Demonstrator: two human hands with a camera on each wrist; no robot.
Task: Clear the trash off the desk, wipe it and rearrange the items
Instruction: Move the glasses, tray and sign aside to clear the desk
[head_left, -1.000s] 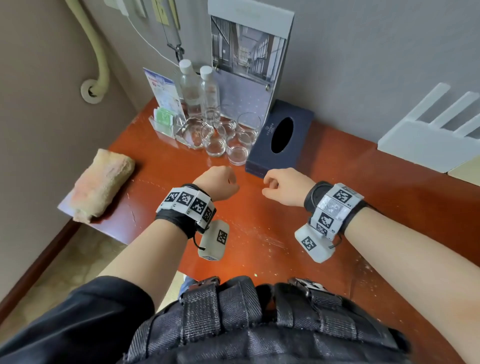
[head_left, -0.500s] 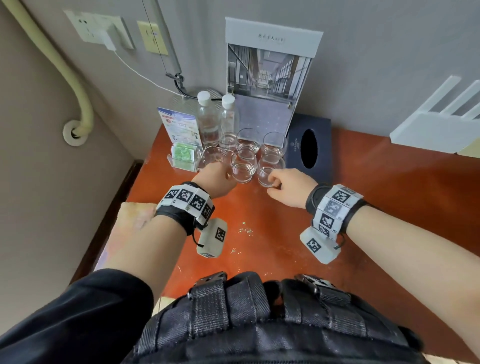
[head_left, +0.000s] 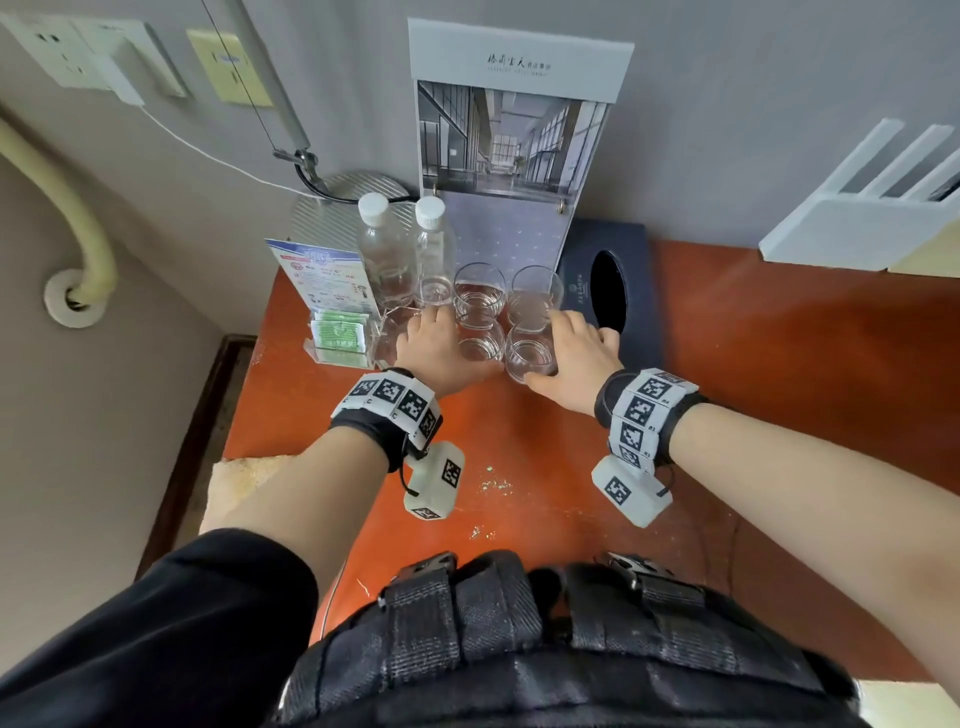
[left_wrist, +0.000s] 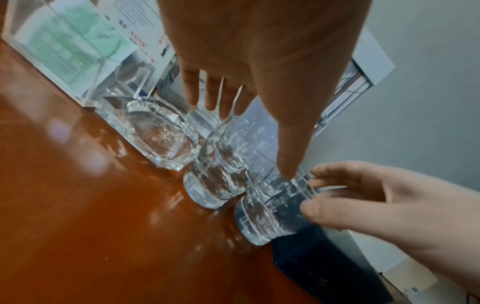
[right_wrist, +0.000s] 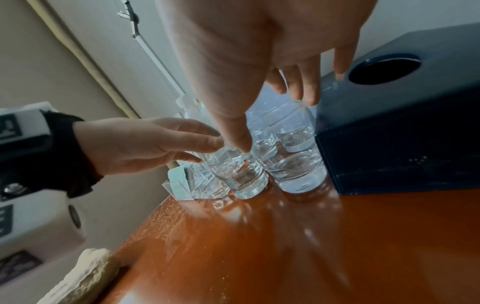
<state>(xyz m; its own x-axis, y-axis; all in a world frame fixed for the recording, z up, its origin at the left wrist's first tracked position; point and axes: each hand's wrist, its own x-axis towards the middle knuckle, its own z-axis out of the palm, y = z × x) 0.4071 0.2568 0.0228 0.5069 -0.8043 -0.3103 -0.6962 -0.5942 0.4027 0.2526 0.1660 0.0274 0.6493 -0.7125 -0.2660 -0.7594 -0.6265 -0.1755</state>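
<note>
Nearest me, a rolled cloth (head_left: 244, 475) lies at the desk (head_left: 779, 389) edge under the left forearm, and pale crumbs (head_left: 493, 486) speckle the wood between the wrists, so wiping looks unfinished. Further in, the left hand (head_left: 441, 353) rests fingers-straight against the near-left drinking glass (head_left: 480, 345), thumb along its front, gripping nothing. The right hand (head_left: 576, 351) does likewise with the near-right drinking glass (head_left: 530, 356), fingers spread toward the dark tissue box (head_left: 623, 291).

4 glasses stand packed together, touching. A hard shove, I'd judge, could knock the front pair into the back pair and chip rims, or tip the 2 water bottles (head_left: 405, 249) behind. The square glass ashtray (left_wrist: 158, 135) and acrylic sachet holder (head_left: 340, 338) crowd the left side, and the framed hotel card (head_left: 511, 150) leans at the wall.
</note>
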